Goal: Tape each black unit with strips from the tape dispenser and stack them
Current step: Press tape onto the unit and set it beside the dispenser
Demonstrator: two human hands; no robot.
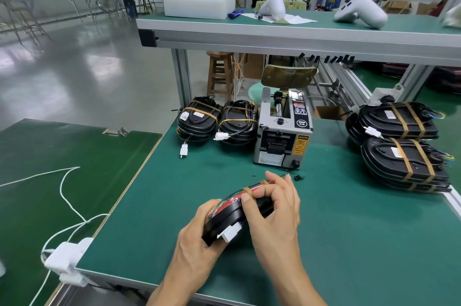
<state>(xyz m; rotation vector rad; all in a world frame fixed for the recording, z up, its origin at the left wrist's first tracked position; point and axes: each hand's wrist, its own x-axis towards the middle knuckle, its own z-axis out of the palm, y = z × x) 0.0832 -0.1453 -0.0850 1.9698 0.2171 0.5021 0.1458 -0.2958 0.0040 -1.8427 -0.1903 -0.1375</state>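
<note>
Here the flat, rounded black plastic unit (230,216) with its red face, tan tape bands and dangling white connector is held tilted over the green-matted desk (349,243), the left hand (199,233) curled under its near end and the right hand (272,211) curled over its top edge, thumb pressing a band. It looks stiff, smooth and fairly light (the loose wires could snag), best gripped by the rim. Just beyond stands the grey tape dispenser (283,131), with taped stacks at the back left (217,121) and to the right (401,146), none blocking the way.
</note>
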